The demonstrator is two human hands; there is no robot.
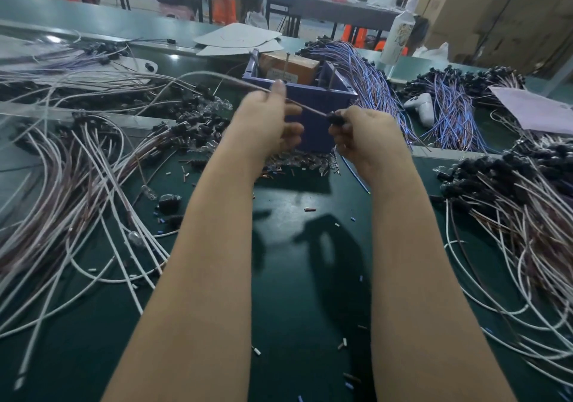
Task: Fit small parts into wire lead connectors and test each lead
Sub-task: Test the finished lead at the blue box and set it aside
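From the head camera, both forearms reach out over the dark green table mat toward a blue-purple plastic box, and both hands partly hide its front wall. The left hand pinches a thin brown-and-white wire lead between thumb and forefinger, its other fingers curled. The right hand holds the lead's black plastic connector in curled fingertips, in front of the box. The lead arcs away to the left of the box.

A brown cardboard carton sits inside the box. Small clear parts lie heaped against its front. Left of the box sprawl loose white and brown leads; right of it lies a bundle of blue and purple leads, then a white handheld controller. More white and brown leads with black connectors pile up further right, nearer the camera. A white bottle stands behind the box to the right.
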